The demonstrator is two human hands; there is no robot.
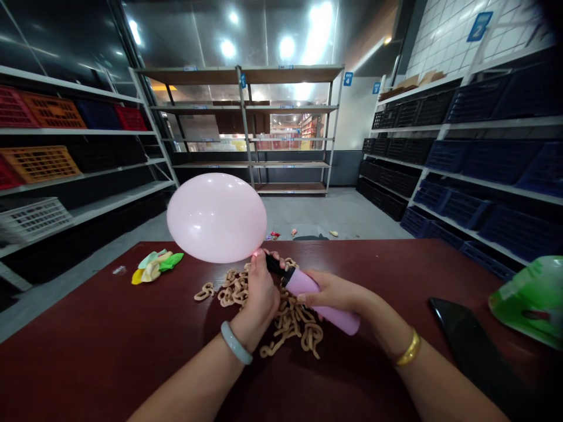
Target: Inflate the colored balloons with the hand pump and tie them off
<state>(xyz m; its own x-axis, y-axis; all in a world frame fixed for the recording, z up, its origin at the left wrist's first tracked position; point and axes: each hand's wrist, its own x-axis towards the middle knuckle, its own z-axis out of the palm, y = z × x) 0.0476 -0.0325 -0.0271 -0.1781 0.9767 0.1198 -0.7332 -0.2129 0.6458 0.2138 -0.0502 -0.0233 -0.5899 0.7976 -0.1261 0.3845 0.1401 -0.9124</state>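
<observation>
A large inflated pink balloon (216,217) hangs over the table's far side, its neck at the black nozzle (274,265) of a pink balloon pump (303,285). My left hand (261,285) is closed around the balloon's neck where it meets the nozzle. My right hand (329,290) wraps the pump's pink body, which slants down to the right. Beneath both hands lies a pile of tan, looped, string-like pieces (288,328), partly hidden by my hands and the pump.
On the dark red table (132,351), uninflated balloons (153,266) lie at the left. A black phone-like slab (466,334) and a green bag (534,299) are at the right. Beyond stand shelves (290,109), with crates (501,161) on the right-hand racks. Small bits (294,232) lie on the floor.
</observation>
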